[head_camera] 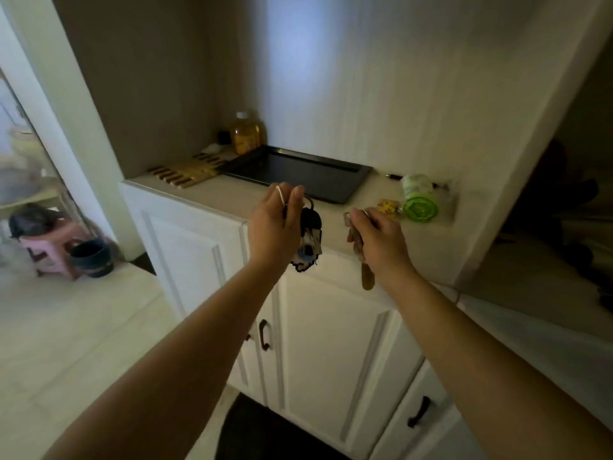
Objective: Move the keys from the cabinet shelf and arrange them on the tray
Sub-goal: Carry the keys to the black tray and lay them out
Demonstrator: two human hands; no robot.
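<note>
Now you hold one bunch of keys in each hand, out in front of the cabinet shelf [212,197]. Your left hand [275,229] has its fingers [295,200] pinched on a ring at the top, so the dark key bunch [310,240] hangs down free with a soft charm at the bottom. Holding it by the ring likely keeps it from tangling. Your right hand [378,237] has its fingers curled and pressed around the brown key bunch [360,257], and a long brown tag dangles below your wrist.

Both bunches hang just past the front edge of the shelf, not on it. The black tray [345,190] sits on the shelf right behind your left hand, and it looks bare so far. I think you are about to carry the keys over its near rim and lay them down.

One more key bunch with a yellow charm [388,206] lies on the shelf by the right end, just beside a green roll [418,202]. A wooden mat [185,172] and a yellow bottle [245,132] sit near the back left corner.
</note>
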